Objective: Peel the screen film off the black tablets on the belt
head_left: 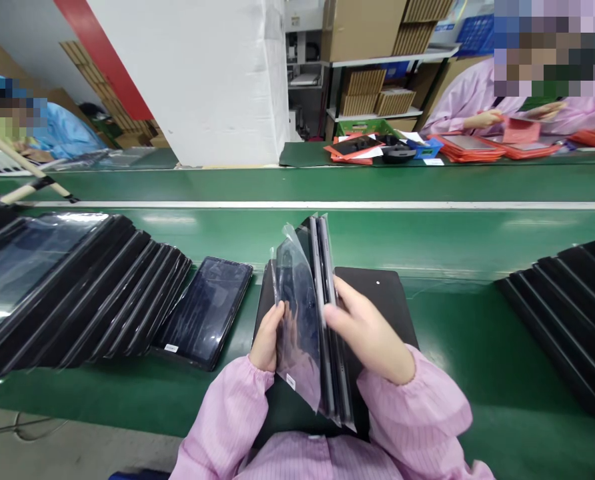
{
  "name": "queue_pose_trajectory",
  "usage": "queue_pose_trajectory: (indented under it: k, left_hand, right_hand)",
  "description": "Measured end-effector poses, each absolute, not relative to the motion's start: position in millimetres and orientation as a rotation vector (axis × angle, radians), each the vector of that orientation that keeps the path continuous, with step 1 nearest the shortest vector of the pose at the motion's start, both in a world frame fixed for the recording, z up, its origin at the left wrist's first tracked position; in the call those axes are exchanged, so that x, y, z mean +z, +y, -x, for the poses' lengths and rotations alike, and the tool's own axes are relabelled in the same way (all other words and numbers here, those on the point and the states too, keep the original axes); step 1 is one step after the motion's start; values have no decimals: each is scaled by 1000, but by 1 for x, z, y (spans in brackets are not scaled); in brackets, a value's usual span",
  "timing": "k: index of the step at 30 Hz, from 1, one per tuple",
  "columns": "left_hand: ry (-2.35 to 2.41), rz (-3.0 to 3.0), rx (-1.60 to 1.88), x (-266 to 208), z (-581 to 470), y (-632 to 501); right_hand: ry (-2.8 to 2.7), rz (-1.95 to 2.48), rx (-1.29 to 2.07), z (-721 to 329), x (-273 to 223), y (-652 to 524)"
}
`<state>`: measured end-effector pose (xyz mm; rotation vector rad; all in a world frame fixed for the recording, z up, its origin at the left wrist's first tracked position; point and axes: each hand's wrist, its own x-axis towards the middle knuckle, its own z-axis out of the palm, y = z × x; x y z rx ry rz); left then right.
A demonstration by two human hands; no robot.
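Several black tablets [330, 347] in clear plastic sleeves stand on edge between my hands, their thin sides facing up. My left hand [267, 337] is closed on the loose clear sleeve [297, 320] at the left side of this bundle; a small white label shows low on it. On the right, my right hand [367, 327] grips the outer tablets, thumb across their edges and fingers behind. Beneath lies a flat black panel [390, 307], mostly covered by the bundle and my hands. Left of me, a single tablet [207, 310] rests screen up.
A leaning row of sleeved tablets [102, 293] fills the left side, and another black stack [567, 320] stands at right. Beyond a white rail [297, 205], red-cased items [470, 148] lie near a co-worker in pink [457, 100]. A white pillar [217, 80] stands behind.
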<state>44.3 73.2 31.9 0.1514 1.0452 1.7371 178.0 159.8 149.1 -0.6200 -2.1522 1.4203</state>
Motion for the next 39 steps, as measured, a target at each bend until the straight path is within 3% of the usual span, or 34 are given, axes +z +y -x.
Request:
queue_pose_trajectory:
  k: [5,11,15,20,28,39]
  left_hand:
    - [1186,-416,1735,38,-47,72]
    - [1718,-1100,1740,73,-8,88]
    - [1360,-1533,1914,119,6,131]
    - [1201,-1423,2100,145,-3,176]
    - [1173,-1259,2167,131,4,192]
    - [1309,-1244,2136,125,2,201]
  right_hand:
    - [-2165,680,1210,-174,156,131]
    - [-2203,690,977,-177,157,119]
    - [-2256,707,929,-172,155,119]
    - [-2220,733,1065,-170,150,124]
    - [-2113,701,1466,-169,146,160]
    - [-2099,677,1451,-171,144,166]
